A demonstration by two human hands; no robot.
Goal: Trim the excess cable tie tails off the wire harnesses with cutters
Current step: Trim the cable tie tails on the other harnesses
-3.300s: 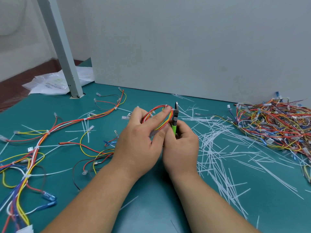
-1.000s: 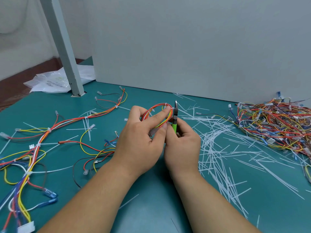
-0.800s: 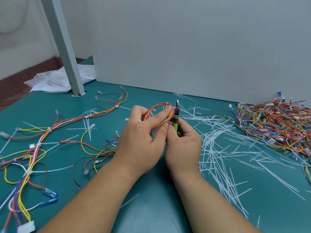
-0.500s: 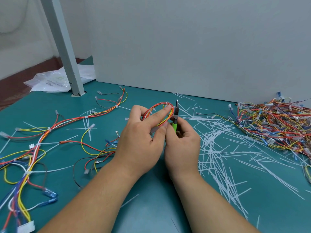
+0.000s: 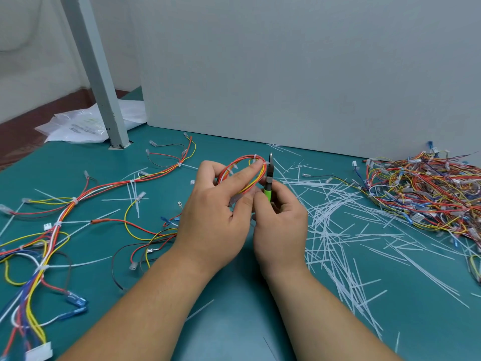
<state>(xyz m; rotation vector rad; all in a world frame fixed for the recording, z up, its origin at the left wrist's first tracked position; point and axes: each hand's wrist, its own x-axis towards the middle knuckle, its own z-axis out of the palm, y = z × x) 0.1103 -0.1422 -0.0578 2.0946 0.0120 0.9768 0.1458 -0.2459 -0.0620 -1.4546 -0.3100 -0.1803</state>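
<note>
My left hand (image 5: 216,217) holds a looped wire harness (image 5: 240,165) of red, orange and yellow wires above the middle of the table, thumb and forefinger pinching the bundle. White cable ties sit along the loop. My right hand (image 5: 279,225) grips green-handled cutters (image 5: 268,182) upright, their steel tip just right of the loop's top. The cutter jaws look closed against the bundle; any tie tail at the jaws is too small to make out.
A teal table (image 5: 234,321) carries untrimmed harnesses (image 5: 65,212) at left with long white tie tails. Cut white tails (image 5: 335,230) litter the right. A heap of harnesses (image 5: 426,194) lies far right. A grey post (image 5: 104,100), plastic bag (image 5: 78,126) and grey wall stand behind.
Almost nothing differs. Both hands keep the loop and cutters in the same place; the view has shifted slightly.
</note>
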